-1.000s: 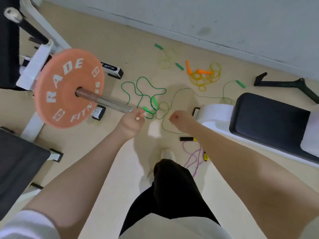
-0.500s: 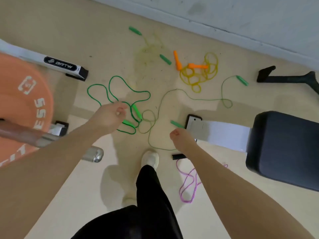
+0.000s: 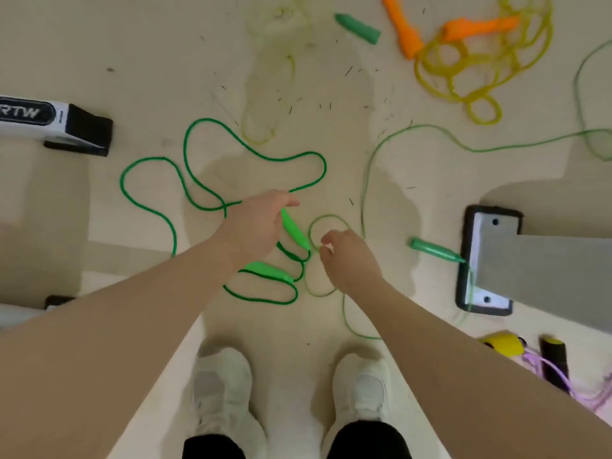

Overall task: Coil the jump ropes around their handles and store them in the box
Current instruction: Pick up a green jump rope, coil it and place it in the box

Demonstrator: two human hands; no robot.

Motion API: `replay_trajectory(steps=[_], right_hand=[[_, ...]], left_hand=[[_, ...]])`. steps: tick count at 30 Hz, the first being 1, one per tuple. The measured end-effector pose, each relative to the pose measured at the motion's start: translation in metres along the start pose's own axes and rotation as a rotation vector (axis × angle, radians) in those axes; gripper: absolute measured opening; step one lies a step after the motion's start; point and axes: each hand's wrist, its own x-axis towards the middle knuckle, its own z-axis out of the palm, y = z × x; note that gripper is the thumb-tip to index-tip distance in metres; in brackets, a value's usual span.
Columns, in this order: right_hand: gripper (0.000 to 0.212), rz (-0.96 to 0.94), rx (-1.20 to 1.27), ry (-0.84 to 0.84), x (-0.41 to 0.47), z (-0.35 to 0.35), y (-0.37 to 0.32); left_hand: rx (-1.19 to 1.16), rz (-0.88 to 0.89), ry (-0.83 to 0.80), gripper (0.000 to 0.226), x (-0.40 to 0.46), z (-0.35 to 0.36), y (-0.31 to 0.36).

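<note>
None coiled yet; no box in view. Bright green rope sprawls mid-floor. My left hand hovers over its handle, grip unclear; right hand loosely curled, holding nothing.

Jump rope left of bench foot.

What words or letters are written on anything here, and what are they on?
"RTW": white letters in a black oval on the white equipment leg at the left edge; the picture's edge cuts off whatever comes before.
No lettering shows on the jump rope handles, the shoes or the bench foot.
</note>
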Motion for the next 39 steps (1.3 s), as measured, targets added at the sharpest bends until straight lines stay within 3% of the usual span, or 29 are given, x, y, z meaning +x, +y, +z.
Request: replay_trajectory(steps=[7,11,15,19,21,23,26,32,35,37,39], right_hand=[[0.032,0.047,-0.119,0.195,0.09,0.092,-0.01],[0.036,-0.007,-0.243,0.183,0.08,0.081,-0.011],[0.03,-0.041,0.184,0.015,0.019,0.004,-0.016],[0.03,-0.07,0.39,-0.064,-0.064,-0.108,-0.048],[0.03,-0.049,0.548,-0.105,-0.11,-0.166,-0.072],[0.029,-0.042,0.693,-0.171,-0.165,-0.223,-0.099],[0.021,-0.089,0.755,-0.249,-0.258,-0.301,-0.14],[0.006,-0.177,0.886,-0.208,-0.432,-0.405,-0.211],[0.012,-0.29,0.91,-0.194,-0.494,-0.423,-0.237],[0.022,-0.342,0.809,-0.069,-0.522,-0.423,-0.25],[0.03,-0.343,0.706,0.166,-0.541,-0.423,-0.256]], left_hand=[[0.11,0.036,-0.016,0.044,0.05,0.039,-0.065],[0.06,0.055,0.026,0.041,0.05,0.026,-0.062],[0.058,0.094,-0.022,0.045,0.021,-0.014,-0.008],[0.094,0.275,0.005,0.073,-0.02,-0.091,0.086],[0.239,0.339,-0.098,0.08,-0.048,-0.135,0.134],[0.364,0.398,-0.198,0.079,-0.083,-0.177,0.18],[0.253,0.475,-0.182,0.067,-0.146,-0.247,0.246],[0.1,0.484,-0.093,0.039,-0.271,-0.367,0.33],[0.011,0.474,0.035,0.024,-0.321,-0.408,0.358],[-0.035,0.488,0.139,0.036,-0.348,-0.432,0.371],[-0.14,0.457,0.231,0.038,-0.368,-0.451,0.376]])
